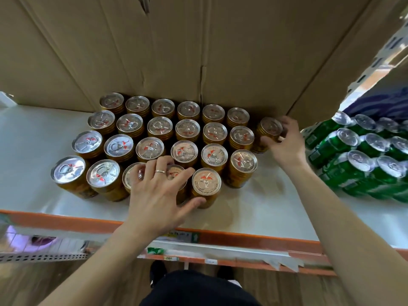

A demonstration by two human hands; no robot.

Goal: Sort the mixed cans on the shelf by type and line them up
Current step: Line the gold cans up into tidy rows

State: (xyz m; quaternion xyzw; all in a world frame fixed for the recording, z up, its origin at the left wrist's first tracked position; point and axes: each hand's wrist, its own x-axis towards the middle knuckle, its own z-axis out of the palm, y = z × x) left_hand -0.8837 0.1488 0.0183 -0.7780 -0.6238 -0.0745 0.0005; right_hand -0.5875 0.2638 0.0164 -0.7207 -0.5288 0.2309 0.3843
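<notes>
Several gold cans (187, 130) with silver pull-tab lids stand in rows on the white shelf (254, 208). My left hand (159, 193) lies spread over the front row. Its fingers rest on the lids of two cans and its thumb touches the side of the front gold can (206, 184). My right hand (287, 142) grips one gold can (268, 133) at the right end of the block, slightly apart from the rows. Green cans (357, 160) stand grouped at the far right of the shelf.
A tall cardboard sheet (176, 51) backs the shelf right behind the cans. An orange rail (242, 236) with price tags runs along the shelf's front edge. Bare shelf surface shows left of the gold cans and between the gold and green groups.
</notes>
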